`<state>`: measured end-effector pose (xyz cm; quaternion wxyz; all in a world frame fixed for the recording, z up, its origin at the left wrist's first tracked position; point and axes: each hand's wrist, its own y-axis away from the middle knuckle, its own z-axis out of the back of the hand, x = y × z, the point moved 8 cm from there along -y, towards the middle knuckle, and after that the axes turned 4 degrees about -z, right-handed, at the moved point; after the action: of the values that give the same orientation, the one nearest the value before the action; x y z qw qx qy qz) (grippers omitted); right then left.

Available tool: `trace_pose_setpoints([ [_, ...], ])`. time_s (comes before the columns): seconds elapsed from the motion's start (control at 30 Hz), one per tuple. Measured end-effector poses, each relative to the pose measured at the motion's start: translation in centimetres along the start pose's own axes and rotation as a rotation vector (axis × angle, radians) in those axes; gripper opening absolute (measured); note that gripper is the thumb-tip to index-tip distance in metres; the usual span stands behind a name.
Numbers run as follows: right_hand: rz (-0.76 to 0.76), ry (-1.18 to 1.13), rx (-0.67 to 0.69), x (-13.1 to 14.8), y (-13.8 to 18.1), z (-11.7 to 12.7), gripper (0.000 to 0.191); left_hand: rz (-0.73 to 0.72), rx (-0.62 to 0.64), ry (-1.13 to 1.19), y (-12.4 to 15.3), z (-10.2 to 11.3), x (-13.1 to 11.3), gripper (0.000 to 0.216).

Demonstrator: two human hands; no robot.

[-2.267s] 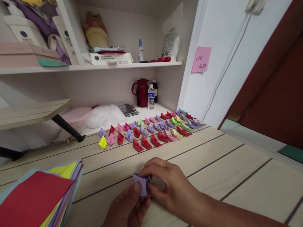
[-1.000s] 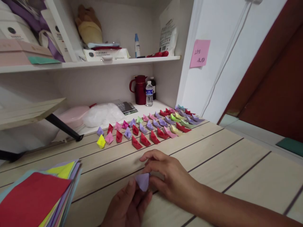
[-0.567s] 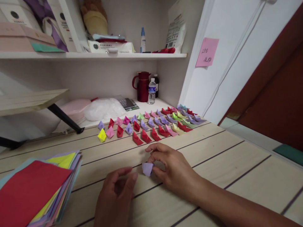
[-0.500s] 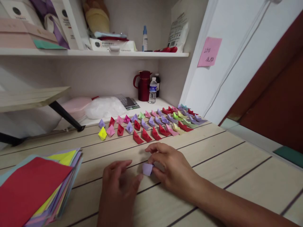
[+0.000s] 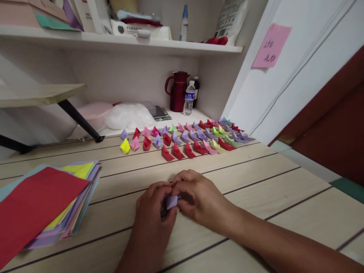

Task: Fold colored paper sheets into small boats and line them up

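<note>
In the head view, light, even fingertip pressure is probably serving the small purple paper (image 5: 171, 202) best, sparing its folds. The left hand (image 5: 167, 200) and right hand (image 5: 176, 195) are arching over the counter (image 5: 256, 178), both pinching the paper between them, while paper boats (image 5: 178, 152) are standing beyond.

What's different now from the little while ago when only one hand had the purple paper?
The left hand moved right, back to the folded purple paper; I can't tell if it's gripping. The view tipped down too. The right hand still holds the paper. The paper boats and colored paper stack stayed put.
</note>
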<state>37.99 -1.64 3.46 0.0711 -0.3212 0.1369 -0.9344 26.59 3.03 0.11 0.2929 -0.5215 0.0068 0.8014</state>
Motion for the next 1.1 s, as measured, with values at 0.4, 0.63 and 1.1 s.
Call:
trace_pose_setpoints([
  [0.4, 0.015, 0.152, 0.045, 0.7, 0.1, 0.5, 0.017, 0.049, -0.012, 0.122, 0.1, 0.0, 0.7, 0.022],
  [0.63, 0.0, 0.129, 0.091, 0.6, 0.1, 0.4, 0.021, 0.017, 0.006, 0.035, 0.1, 0.1, -0.3, 0.019],
  [1.1, 0.005, -0.036, 0.16, 0.0, -0.1, -0.5, 0.017, -0.013, 0.241, 0.072, 0.2, -0.2, -0.7, 0.02],
])
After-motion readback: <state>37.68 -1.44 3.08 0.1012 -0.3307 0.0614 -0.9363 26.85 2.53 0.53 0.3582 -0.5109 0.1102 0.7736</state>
